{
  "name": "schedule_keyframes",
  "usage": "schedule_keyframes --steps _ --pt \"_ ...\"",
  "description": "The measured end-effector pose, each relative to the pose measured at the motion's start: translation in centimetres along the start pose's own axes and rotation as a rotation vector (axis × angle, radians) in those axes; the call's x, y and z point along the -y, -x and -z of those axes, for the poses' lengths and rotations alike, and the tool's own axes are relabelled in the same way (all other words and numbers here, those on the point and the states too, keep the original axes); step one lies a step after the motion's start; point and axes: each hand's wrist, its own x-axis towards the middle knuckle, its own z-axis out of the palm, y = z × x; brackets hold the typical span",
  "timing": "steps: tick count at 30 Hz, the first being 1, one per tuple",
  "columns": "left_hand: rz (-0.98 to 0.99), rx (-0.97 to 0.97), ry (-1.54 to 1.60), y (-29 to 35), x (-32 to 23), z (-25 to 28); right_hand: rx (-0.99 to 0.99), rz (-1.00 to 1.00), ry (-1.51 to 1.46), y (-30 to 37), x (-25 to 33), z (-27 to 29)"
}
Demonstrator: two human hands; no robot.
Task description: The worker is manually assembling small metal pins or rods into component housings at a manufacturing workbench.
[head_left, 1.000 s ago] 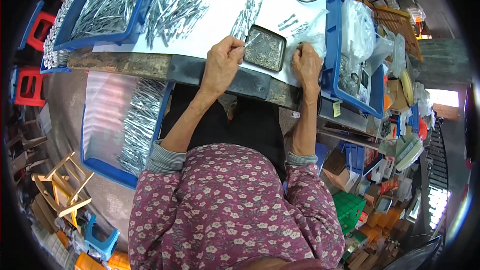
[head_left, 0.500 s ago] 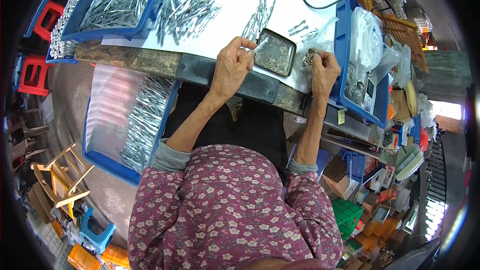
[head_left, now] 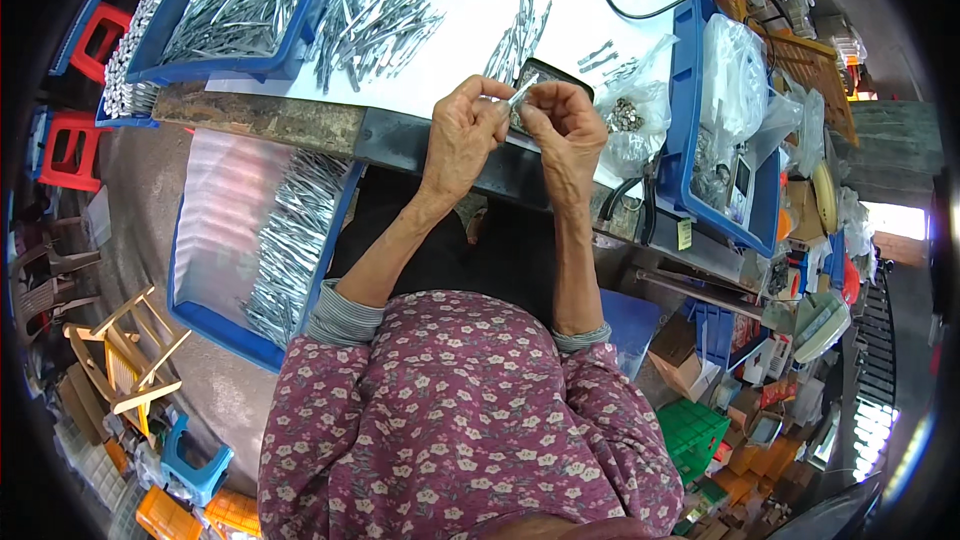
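My left hand [head_left: 465, 135] pinches a thin silvery metal strip [head_left: 521, 91] between thumb and fingertips, above the bench's near edge. Against the strip's far end, my right hand [head_left: 570, 140] has its thumb and index finger pressed together. Any small part inside that right pinch is too small to make out. Both hands largely cover a dark shallow tray [head_left: 562, 74] behind them. To the right of my right hand, a clear plastic bag [head_left: 650, 100] lies with a heap of small metal pieces [head_left: 625, 117] on it.
Loose metal strips [head_left: 375, 30] lie on the white bench top, beside a blue bin [head_left: 215, 68] of more strips. Black-handled pliers [head_left: 649, 208] hang over the bench edge. A blue crate [head_left: 680, 145] with plastic bags stands right. Below left is another blue bin [head_left: 230, 333].
My right hand has moved left from the heap of small metal pieces to the strip in my left hand. The pliers at the bench edge are now uncovered. My left hand stays nearly still.
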Motion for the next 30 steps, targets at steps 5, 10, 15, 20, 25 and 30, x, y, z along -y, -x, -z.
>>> schedule_keyframes --steps 5,10,15,20,25,30 --pt "0.007 -0.006 0.009 0.1 -0.1 0.1 0.001 0.015 0.033 0.1 -0.2 -0.1" --pt "-0.003 -0.010 0.010 0.0 0.1 0.2 -0.003 0.027 0.043 0.0 -0.3 -0.3" --pt "0.016 -0.004 0.021 0.0 0.0 0.4 -0.006 0.010 0.045 -0.1 -0.4 -0.3" --pt "0.073 0.048 0.123 -0.1 -0.1 0.9 0.035 0.010 -0.029 -0.5 -0.5 0.3" --pt "0.221 0.167 0.338 -0.2 -0.4 1.6 0.086 -0.080 -0.213 -0.9 -0.5 0.9" --pt "0.011 0.018 0.028 0.0 0.0 0.1 0.065 -0.121 -0.264 -1.1 -1.0 0.6"
